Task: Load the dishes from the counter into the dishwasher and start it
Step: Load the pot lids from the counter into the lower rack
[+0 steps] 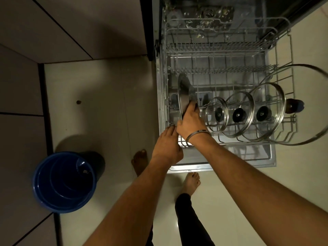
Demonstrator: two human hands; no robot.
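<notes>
The dishwasher's lower rack is pulled out over the open door. My right hand grips a steel plate by its lower edge, standing it upright at the rack's left end. My left hand rests on the rack's front left corner, fingers curled over the wire rim. Several glass lids with black knobs stand in a row to the right of the plate, and a larger glass lid leans at the far right.
A blue bucket stands on the floor to the left. My bare feet are just in front of the open door. Food scraps litter the dishwasher's tub floor. A tiled wall runs along the left.
</notes>
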